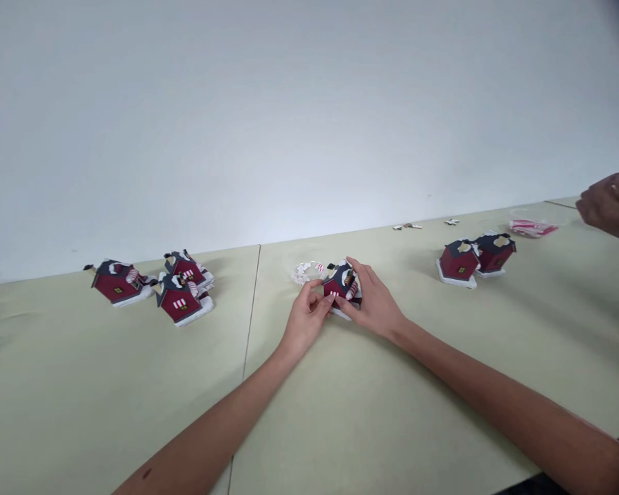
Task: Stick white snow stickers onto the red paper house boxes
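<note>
A small red house with a dark, snow-patched roof [335, 283] stands on the table between my hands. My left hand [307, 311] grips its left side, thumb and fingers at the front wall. My right hand [374, 300] holds the right side, with a finger up at the roof and the thumb low at the front. Just behind the house lies a clear round bag or dish with red-and-white pieces [308, 272]. My fingers hide part of the house's walls.
Several like houses stand at the left [178, 302] and two at the right [459, 262]. Small pieces [407, 226] lie near the wall. A pink-and-white packet [532, 228] is at the far right, near another person's hand [611, 203]. A seam crosses the pale table [299, 426].
</note>
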### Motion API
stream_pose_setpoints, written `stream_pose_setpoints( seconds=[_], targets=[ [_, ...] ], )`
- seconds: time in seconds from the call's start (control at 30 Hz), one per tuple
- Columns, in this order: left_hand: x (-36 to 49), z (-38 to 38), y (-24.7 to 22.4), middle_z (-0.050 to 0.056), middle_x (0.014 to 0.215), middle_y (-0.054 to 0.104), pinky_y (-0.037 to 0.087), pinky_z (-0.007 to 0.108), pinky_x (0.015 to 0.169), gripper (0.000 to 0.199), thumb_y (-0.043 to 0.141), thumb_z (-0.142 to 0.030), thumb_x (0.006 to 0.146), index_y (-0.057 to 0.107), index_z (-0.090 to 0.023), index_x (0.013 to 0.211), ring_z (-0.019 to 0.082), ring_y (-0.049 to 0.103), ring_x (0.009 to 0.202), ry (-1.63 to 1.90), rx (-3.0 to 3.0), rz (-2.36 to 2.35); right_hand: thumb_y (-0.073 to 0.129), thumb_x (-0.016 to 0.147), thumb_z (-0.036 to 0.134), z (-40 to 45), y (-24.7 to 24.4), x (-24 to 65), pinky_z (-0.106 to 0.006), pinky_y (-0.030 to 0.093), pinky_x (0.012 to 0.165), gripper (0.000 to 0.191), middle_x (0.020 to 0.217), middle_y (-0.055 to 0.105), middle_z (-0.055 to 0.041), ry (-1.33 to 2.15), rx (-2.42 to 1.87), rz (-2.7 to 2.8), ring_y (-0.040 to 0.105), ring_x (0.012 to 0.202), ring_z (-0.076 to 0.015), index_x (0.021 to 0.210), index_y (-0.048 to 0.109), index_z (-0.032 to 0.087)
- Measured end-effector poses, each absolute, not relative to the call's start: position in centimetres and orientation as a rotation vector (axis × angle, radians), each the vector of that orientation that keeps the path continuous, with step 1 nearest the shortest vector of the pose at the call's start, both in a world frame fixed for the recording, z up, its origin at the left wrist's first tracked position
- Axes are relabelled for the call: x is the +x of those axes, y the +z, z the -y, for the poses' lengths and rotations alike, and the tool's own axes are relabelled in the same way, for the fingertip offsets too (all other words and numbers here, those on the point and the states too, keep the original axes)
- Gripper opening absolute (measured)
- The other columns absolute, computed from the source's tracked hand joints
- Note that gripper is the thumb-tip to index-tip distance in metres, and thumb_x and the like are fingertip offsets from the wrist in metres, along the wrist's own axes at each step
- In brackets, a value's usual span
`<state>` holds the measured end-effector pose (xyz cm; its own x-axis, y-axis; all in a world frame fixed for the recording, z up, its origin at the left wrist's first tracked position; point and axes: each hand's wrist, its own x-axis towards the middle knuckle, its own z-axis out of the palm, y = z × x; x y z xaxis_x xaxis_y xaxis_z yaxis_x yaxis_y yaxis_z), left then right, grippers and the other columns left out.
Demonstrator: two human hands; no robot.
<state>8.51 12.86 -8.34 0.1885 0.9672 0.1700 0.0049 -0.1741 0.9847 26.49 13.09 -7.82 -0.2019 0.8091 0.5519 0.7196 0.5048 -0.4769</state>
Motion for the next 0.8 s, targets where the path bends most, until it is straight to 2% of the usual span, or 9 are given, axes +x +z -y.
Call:
stream_pose_setpoints(
  seconds=[0.8],
  targets=[
    [8.53,-12.8,-8.15,-0.004,0.066,0.055,0.042,0.024,0.059,0.044,0.069,-0.046,0.083,0.053,-0.02,0.116,0.014,0.054,0.062,1.193,1.41,-0.999,0.059,0.088,0.045,-13.14,-7.99,26.53,-0.049,0.048,0.099,0.076,0.136,0.052,-0.0158,0.139,-1.239,1.956,0.055,0.121,-0.032,0.151,0.025,0.022]
  ],
)
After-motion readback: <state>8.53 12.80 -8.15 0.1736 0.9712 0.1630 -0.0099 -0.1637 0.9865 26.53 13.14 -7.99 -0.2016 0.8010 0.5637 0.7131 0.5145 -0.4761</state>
